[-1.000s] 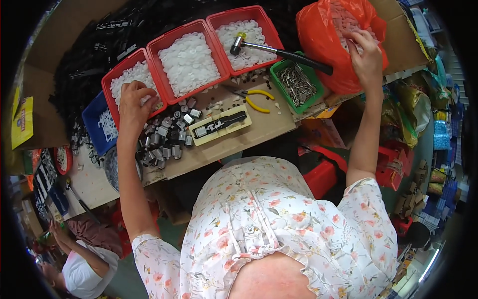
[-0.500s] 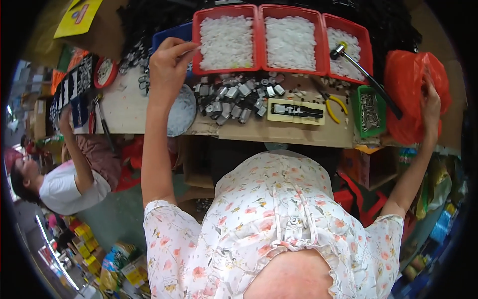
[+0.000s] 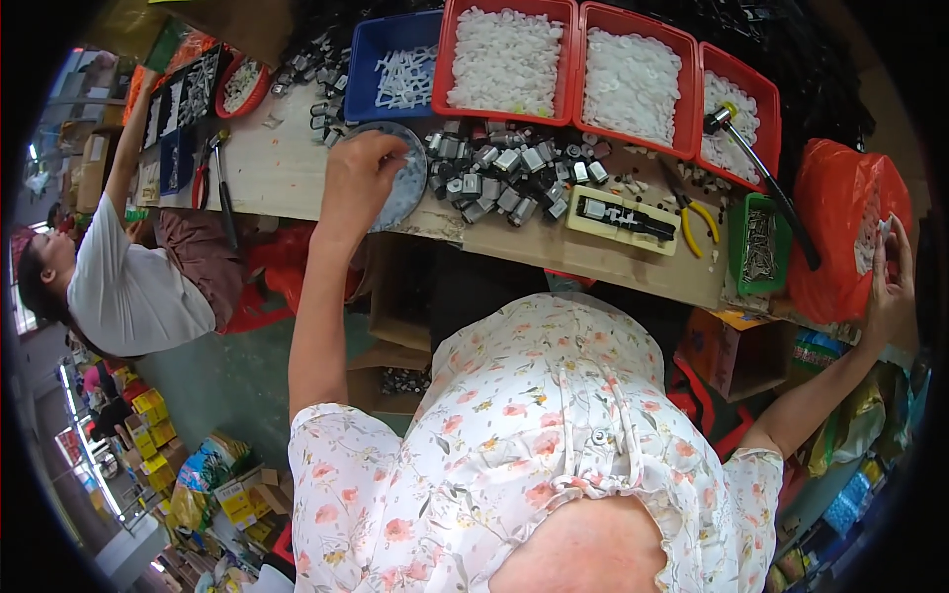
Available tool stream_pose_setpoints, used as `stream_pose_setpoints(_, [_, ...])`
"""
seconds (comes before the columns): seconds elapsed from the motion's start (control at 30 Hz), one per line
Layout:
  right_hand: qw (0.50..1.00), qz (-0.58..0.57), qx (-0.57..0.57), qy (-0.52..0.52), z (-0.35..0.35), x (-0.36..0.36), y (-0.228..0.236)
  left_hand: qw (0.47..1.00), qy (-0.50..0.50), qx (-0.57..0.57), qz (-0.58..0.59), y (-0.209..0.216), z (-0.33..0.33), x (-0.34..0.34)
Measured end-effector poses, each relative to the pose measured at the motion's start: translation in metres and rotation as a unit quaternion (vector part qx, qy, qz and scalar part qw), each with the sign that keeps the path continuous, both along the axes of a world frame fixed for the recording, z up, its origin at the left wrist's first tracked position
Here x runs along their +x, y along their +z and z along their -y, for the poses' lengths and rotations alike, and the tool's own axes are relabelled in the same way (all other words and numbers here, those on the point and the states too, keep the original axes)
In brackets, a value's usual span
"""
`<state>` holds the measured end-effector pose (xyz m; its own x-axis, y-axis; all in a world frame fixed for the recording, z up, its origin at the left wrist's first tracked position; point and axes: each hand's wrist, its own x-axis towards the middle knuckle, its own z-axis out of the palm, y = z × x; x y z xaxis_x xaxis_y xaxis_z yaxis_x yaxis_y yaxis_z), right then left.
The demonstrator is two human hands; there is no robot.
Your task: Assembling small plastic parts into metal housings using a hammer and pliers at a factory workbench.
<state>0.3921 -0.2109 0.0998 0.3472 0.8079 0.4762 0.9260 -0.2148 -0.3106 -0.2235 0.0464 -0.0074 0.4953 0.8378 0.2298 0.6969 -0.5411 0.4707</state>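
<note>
My right hand point(image 3: 893, 282) pinches a white piece point(image 3: 884, 228) beside the bag point(image 3: 828, 222), best held lightly; left hand point(image 3: 356, 183) curled, grip unclear.

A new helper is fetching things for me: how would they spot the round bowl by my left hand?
Find the row of three red trays, then the blue tray at its left end. Just below that in view, left of the heap of silvery blocks, sits the bowl, partly hidden by the left hand. Its round outline sets it apart from those rectangular trays.
</note>
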Motion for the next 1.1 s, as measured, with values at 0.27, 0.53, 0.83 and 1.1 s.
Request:
stream_pose_setpoints(0.27, [1.000,0.006,-0.026,-0.004,0.003,-0.026,0.012,0.997,-0.023,-0.077,0.000,0.006,0.012,-0.002])
stream_pose_setpoints(0.53, [0.990,-0.057,0.114,0.058,-0.023,-0.113,0.001,0.982,0.054,-0.111,0.145,0.032,0.027,0.018])
stream_pose_setpoints(0.83, [0.827,-0.494,0.110,0.245,-0.078,-0.262,-0.064,0.825,0.027,-0.354,0.440,0.023,0.070,0.104])
stream_pose_setpoints(1.1, [0.776,-0.577,0.128,0.223,-0.081,-0.279,-0.094,0.768,-0.003,-0.413,0.489,0.016,0.086,0.150])
